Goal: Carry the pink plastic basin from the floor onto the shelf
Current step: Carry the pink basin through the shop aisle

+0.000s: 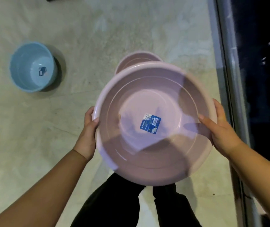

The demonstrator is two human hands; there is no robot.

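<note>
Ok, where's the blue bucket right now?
The blue bucket stands on the floor at upper left of the head view, apart from the pink basin held between both hands.

Pink basin (155, 128) held at opposite rim edges by both hands, mouth facing up. Left hand (88, 133) grips left rim, thumb over the edge; right hand (219, 128) grips right rim, thumb inside. Blue label (150, 124) stuck to basin bottom. Second pink basin (135, 60) on floor (98, 30), partly hidden behind the held one. Blue bucket (32, 67) upright on floor, well apart to the left. Dark trouser legs (114, 202) below basin. Metal rail (229, 79) along right side.
</note>
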